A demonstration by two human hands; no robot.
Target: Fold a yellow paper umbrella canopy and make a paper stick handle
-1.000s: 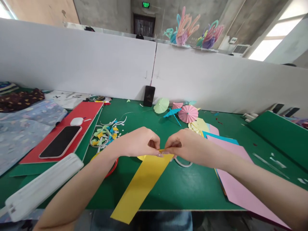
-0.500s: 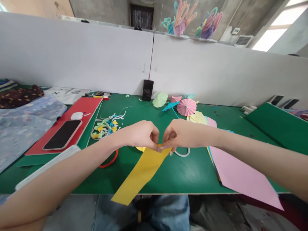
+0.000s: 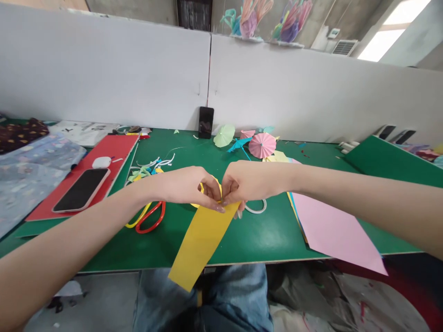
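Observation:
A yellow paper strip (image 3: 204, 242) hangs from my fingers, slanting down to the left past the table's front edge. My left hand (image 3: 197, 186) pinches its top edge with thumb and fingers. Right beside it, my right hand (image 3: 240, 184) grips the same edge, and the two hands touch at the fingertips. More yellow paper (image 3: 195, 205) shows partly behind my left hand. Red scissor handles (image 3: 152, 223) and a yellow handle (image 3: 140, 216) lie under my left forearm. A white ring-shaped handle (image 3: 256, 207) lies just right of my right hand.
Paper umbrellas in pink (image 3: 262, 145), green (image 3: 224, 135) and blue (image 3: 238, 145) stand behind my hands. Pink paper sheets (image 3: 332, 230) lie at right. A phone (image 3: 82, 190) rests on a red folder (image 3: 119, 143) at left; another phone (image 3: 206, 122) leans on the white partition (image 3: 104, 69).
My view has shifted slightly. Both hands keep hold of the yellow paper strip, the left thumb now lying flatter along its top edge. The strip hangs a little more steeply.

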